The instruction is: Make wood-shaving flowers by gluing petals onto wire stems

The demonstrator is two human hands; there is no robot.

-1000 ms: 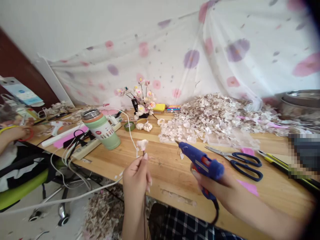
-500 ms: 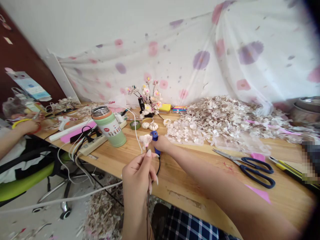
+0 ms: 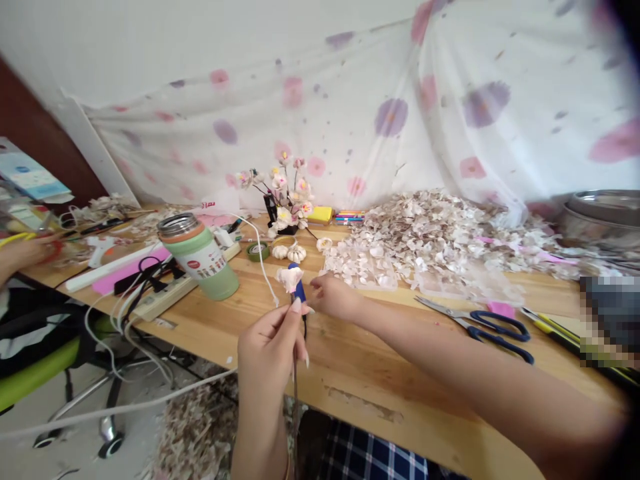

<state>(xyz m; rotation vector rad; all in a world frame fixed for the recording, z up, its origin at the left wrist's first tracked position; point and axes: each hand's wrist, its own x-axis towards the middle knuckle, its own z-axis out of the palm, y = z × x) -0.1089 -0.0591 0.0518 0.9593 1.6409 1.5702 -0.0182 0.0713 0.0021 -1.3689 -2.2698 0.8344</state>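
The left hand [image 3: 269, 343] has a narrow grip, thumb and fingertips pinching a thin dark stem [image 3: 295, 393]. The pale flower [image 3: 289, 279] tops that stem, upright above the fingertips, over the near middle of the tabletop [image 3: 360, 360]. A blue glue gun [image 3: 301, 291] shows partly hidden behind the flower and fingers. The right hand [image 3: 334, 297] reaches in from the right, fingers just beside the gun; I cannot tell whether its grip touches it.

To the right lie scissors [image 3: 459, 313] with dark blue handles, and beyond them a large heap of petals [image 3: 425, 227]. To the left stands a green cup [image 3: 203, 261], beside a power strip [image 3: 167, 297]. Farther back are a roll of green tape [image 3: 257, 251] and a flower arrangement [image 3: 284, 217]. At the far left, a co-worker's hand [image 3: 37, 252] shows.
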